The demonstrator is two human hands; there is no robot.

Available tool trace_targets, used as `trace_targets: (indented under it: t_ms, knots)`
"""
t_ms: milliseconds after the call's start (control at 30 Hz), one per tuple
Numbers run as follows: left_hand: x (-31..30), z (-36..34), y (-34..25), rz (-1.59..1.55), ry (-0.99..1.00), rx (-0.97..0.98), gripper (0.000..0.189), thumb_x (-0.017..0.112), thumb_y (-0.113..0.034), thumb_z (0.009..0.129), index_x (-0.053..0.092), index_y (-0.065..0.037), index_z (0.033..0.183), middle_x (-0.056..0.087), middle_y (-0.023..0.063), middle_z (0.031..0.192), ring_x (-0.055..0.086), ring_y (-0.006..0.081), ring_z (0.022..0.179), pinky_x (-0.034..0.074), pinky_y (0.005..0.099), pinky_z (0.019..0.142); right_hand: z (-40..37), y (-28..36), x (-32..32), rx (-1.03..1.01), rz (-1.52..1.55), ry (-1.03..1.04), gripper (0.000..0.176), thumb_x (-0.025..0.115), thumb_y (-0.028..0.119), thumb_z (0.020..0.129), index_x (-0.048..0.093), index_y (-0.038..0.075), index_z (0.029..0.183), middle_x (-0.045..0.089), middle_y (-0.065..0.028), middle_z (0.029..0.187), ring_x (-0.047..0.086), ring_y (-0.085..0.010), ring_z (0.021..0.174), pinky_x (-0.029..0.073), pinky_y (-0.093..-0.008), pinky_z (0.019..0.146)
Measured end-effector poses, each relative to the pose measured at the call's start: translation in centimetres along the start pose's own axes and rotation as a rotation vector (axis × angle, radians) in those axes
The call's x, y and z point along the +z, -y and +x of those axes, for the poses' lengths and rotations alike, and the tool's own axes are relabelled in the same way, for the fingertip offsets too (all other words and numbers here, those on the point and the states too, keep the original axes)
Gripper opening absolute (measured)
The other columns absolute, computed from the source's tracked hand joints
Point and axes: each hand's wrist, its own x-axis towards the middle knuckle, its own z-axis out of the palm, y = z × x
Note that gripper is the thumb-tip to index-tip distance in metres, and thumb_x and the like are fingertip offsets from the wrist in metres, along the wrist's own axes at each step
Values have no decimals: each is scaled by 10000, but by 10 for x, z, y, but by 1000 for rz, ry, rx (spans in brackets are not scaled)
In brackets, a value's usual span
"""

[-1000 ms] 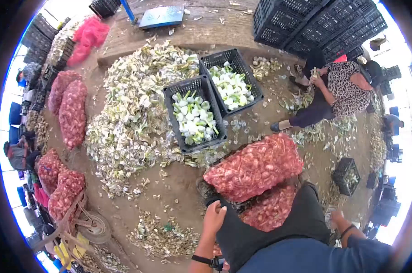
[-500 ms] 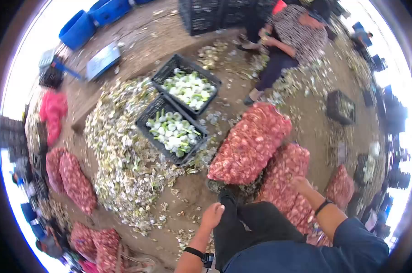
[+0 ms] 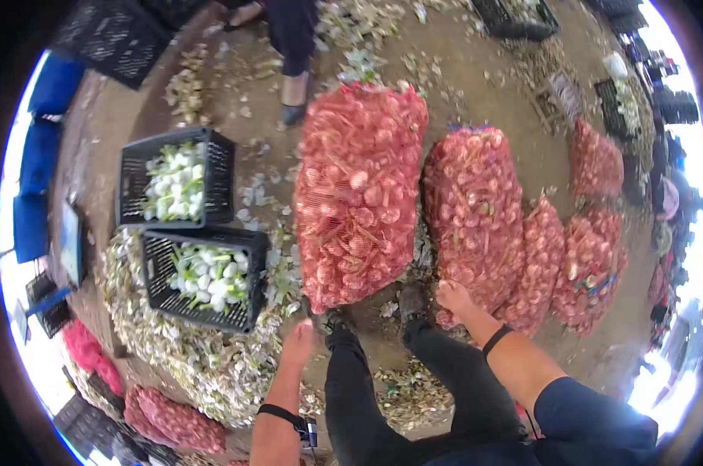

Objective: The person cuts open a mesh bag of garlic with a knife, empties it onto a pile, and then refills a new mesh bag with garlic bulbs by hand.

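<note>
A large red mesh sack of garlic (image 3: 359,194) stands in front of my feet. My left hand (image 3: 298,342) is near its lower left corner, fingers closed and blurred; whether it pinches anything is too small to make out. At the lower edge of a second red sack (image 3: 476,210), my right hand (image 3: 453,298) has its fingers curled against the mesh. What those fingers hold is hidden. Two black crates (image 3: 218,175) (image 3: 260,272) with white trimmed bulbs stand to the left.
Peelings (image 3: 188,349) are heaped at the lower left. More red sacks (image 3: 538,264) (image 3: 596,159) lie to the right. Another person's leg and foot (image 3: 294,85) are beyond the large sack. Stacked black crates (image 3: 111,39) and blue tubs (image 3: 41,159) stand at the upper left.
My view has turned and shifted right, so the crates and large sack appear further left. My feet are now apart before the sacks, and my right hand is lower on the second sack.
</note>
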Motion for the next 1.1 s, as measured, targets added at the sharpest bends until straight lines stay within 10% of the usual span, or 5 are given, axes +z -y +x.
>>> trace_targets:
  t_ms: [133,233,300,500,1100]
  knots:
    - [62,115,49,-71,9,142,650,416,-574,957,594,1,1202,602,176,1215,567,335,1104,420,420,979,96,-28,34,-108,-124,-183,353,564,389,957,580,69,1104,571,23,866,539,-105,770,441,-262,658]
    - [99,164,54,-316,12,-302,718,406,-603,948,481,-28,1370,530,191,1336,491,311,1233,376,390,1033,196,-74,35,-138,-97,-276,475,489,457,982,559,67,1243,621,-22,1040,584,-167,919,464,-315,772]
    - [132,171,61,-649,-176,-302,785,429,-648,928,432,-30,1412,533,176,1329,494,292,1236,389,382,1031,206,-31,59,-31,-87,-228,658,329,525,1013,441,10,1408,466,-166,1424,488,-304,1259,366,-412,1052]
    - [144,179,85,-1131,13,-527,901,345,-791,864,345,-128,1474,440,81,1442,494,274,1242,492,437,908,238,-35,63,76,91,-34,669,273,537,1019,443,11,1395,506,-137,1382,515,-276,1212,387,-408,1030]
    - [82,134,68,-295,-213,-316,946,186,-690,941,585,136,1171,628,318,1114,603,453,1054,452,471,905,88,17,70,-41,-268,25,574,359,468,999,609,-17,1176,630,-198,1195,576,-326,1107,406,-405,944]
